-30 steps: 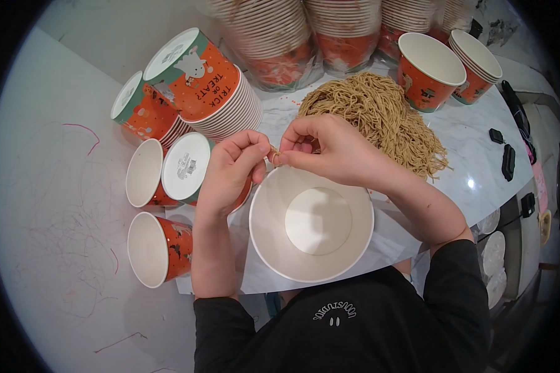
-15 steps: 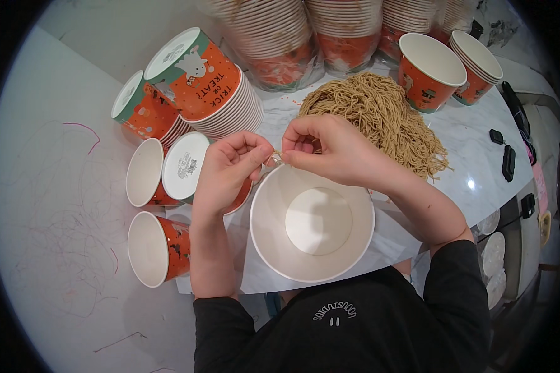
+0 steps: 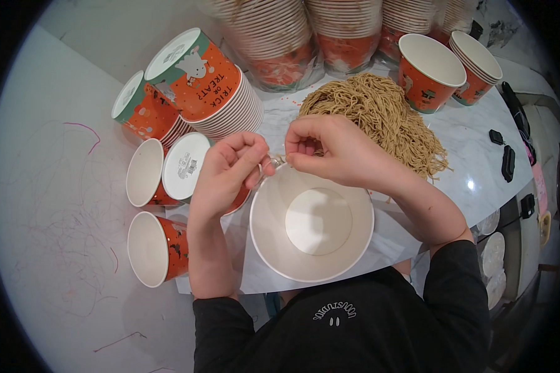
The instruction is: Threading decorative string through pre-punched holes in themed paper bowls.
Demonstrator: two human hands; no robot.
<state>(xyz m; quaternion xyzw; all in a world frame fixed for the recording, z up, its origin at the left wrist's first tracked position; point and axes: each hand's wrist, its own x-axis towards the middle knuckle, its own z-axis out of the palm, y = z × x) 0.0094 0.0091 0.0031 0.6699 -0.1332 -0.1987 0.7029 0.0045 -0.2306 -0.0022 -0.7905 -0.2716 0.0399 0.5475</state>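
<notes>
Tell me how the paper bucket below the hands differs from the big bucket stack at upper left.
The paper bucket stands mouth up; the bucket stack is upside down. The paper bucket shows one rim; the bucket stack shows many nested rims. The paper bucket shows its plain pale inside, the bucket stack its orange and green printed outside. Both have pale rims.

The person here wears a loose black top [image 3: 386, 332] of matte cloth. Its left sleeve [image 3: 224, 323] and right sleeve [image 3: 460, 280] both stop around the elbow, leaving forearms, left hand [image 3: 235, 166] and right hand [image 3: 330, 149] bare. I can make out small pale lettering [image 3: 335, 306] arranged in an arch, two short upright ovals [image 3: 335, 321] at its open side, and a little spot [image 3: 430, 207] on the right forearm.
</notes>
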